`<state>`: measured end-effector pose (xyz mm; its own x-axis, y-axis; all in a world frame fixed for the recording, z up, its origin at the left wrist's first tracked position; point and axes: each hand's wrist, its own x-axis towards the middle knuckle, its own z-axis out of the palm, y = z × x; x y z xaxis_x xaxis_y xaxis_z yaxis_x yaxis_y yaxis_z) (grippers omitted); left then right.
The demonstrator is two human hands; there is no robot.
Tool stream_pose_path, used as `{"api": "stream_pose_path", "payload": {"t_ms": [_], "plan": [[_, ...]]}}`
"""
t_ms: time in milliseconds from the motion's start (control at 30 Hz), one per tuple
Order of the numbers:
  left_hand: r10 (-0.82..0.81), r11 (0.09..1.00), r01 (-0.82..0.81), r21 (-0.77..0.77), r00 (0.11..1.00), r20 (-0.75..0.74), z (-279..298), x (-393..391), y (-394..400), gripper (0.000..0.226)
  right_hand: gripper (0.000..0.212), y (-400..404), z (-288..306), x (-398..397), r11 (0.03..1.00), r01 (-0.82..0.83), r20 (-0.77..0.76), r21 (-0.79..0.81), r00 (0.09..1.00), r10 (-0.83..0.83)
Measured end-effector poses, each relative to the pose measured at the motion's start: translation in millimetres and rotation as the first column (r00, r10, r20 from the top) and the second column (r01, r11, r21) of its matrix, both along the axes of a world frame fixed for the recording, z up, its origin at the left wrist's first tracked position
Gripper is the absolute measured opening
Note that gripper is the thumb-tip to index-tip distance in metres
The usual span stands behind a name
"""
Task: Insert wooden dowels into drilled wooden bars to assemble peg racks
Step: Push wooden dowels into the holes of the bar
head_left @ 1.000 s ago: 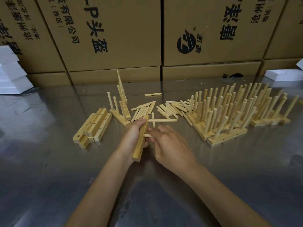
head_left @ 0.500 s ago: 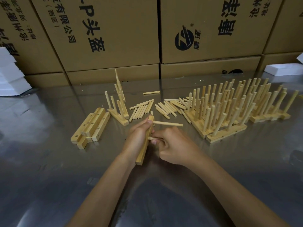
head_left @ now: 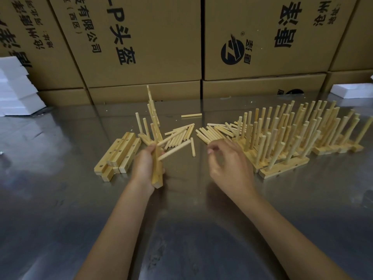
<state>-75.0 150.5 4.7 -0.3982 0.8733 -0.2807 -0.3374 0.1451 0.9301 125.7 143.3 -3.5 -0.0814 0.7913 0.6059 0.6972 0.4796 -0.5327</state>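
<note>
My left hand (head_left: 144,165) grips a drilled wooden bar (head_left: 157,174) held on end, with two dowels (head_left: 174,149) sticking out of it toward the right. My right hand (head_left: 229,158) hovers over the table to the right of the bar, fingers loosely curled, holding nothing that I can see. Loose dowels (head_left: 212,131) lie in a heap just beyond both hands. A stack of bare drilled bars (head_left: 119,153) lies to the left. Several finished peg racks (head_left: 298,134) stand at the right.
A partly pegged rack (head_left: 150,126) stands behind my left hand. One stray dowel (head_left: 191,115) lies farther back. Cardboard boxes (head_left: 141,47) wall off the far side of the metal table (head_left: 181,229). White foam blocks (head_left: 16,91) sit at the far left and right.
My right hand has let go of the dowel it was pushing into the bar and drawn away to the right. My left hand has shifted the bar left, two dowels now seated.
</note>
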Motion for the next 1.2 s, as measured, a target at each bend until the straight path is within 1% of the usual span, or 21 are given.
{"api": "stream_pose_path", "payload": {"t_ms": [67,133,200,233,267,333,367,400,467,500,533,567,600,633,700,800,867,933,1133,1200], "plan": [[-0.032,0.999,0.028,0.033,0.991,0.127,0,-7,-1,0.028,0.013,9,-11,0,0.992,0.016,0.01,-0.124,1.0,-0.015],[-0.086,0.995,0.076,0.064,0.983,0.16,-1,-7,0,0.031,0.011,23,-17,-3,0.965,0.029,0.007,-0.262,1.0,-0.028],[-0.104,0.993,0.096,0.065,0.986,0.133,0,-5,1,0.032,0.012,41,-18,-12,0.945,0.046,0.001,-0.324,0.999,-0.048],[-0.095,0.995,0.089,0.051,0.989,0.114,0,-3,1,0.031,0.019,50,-18,-19,0.932,0.052,0.01,-0.358,0.999,-0.052],[-0.079,0.997,0.077,0.025,0.992,0.095,0,-2,2,0.03,0.028,58,-18,-26,0.917,0.073,0.049,-0.393,0.997,-0.059],[-0.041,0.998,0.043,-0.035,0.998,0.055,1,0,2,0.028,0.041,72,-18,-39,0.895,0.163,0.19,-0.414,0.978,-0.09],[-0.025,0.998,0.027,-0.05,0.999,0.037,0,0,2,0.029,0.041,76,-19,-44,0.894,0.193,0.237,-0.404,0.966,-0.101],[-0.014,0.998,0.016,-0.055,1.0,0.027,0,0,3,0.03,0.036,78,-21,-47,0.899,0.198,0.247,-0.39,0.963,-0.105],[-0.008,0.999,0.009,-0.049,1.0,0.025,-1,0,3,0.032,0.019,80,-25,-45,0.913,0.176,0.186,-0.368,0.976,-0.114],[-0.01,0.999,0.011,-0.049,1.0,0.022,-1,0,3,0.034,0.014,79,-27,-43,0.915,0.173,0.142,-0.364,0.981,-0.129],[-0.013,0.999,0.014,-0.049,1.0,0.016,-1,0,3,0.035,0.012,77,-28,-40,0.913,0.166,0.083,-0.372,0.986,-0.146],[-0.019,0.999,0.019,-0.048,1.0,0.01,-1,1,3,0.036,0.013,75,-28,-38,0.909,0.144,-0.011,-0.392,0.987,-0.161],[-0.023,0.999,0.023,-0.045,1.0,0.006,-1,1,3,0.037,0.014,72,-28,-35,0.903,0.102,-0.136,-0.417,0.975,-0.173],[-0.025,0.999,0.025,-0.042,1.0,0.004,-1,1,3,0.037,0.013,68,-27,-33,0.899,0.05,-0.272,-0.434,0.945,-0.184],[-0.032,0.999,0.032,-0.035,1.0,0.001,-1,1,3,0.037,0.01,60,-25,-27,0.904,-0.019,-0.491,-0.426,0.844,-0.214],[-0.032,0.999,0.032,-0.037,0.999,-0.002,-1,1,2,0.036,0.008,45,-23,-16,0.932,-0.093,-0.697,-0.349,0.691,-0.192],[-0.028,0.999,0.028,-0.034,1.0,-0.001,-1,2,1,0.035,0.006,36,-22,-9,0.943,-0.117,-0.753,-0.313,0.635,-0.171],[-0.028,0.999,0.028,-0.027,1.0,0.006,0,2,0,0.034,0.007,28,-22,-6,0.95,-0.123,-0.773,-0.285,0.616,-0.152],[-0.039,0.998,0.039,-0.039,0.999,0.0,-1,4,1,0.032,0.01,16,-17,-8,0.985,-0.097,-0.791,-0.143,0.609,-0.055],[-0.042,0.998,0.042,-0.043,0.999,-0.004,-1,5,2,0.029,0.007,12,-13,-9,0.991,-0.101,-0.778,-0.086,0.628,-0.003]]}}
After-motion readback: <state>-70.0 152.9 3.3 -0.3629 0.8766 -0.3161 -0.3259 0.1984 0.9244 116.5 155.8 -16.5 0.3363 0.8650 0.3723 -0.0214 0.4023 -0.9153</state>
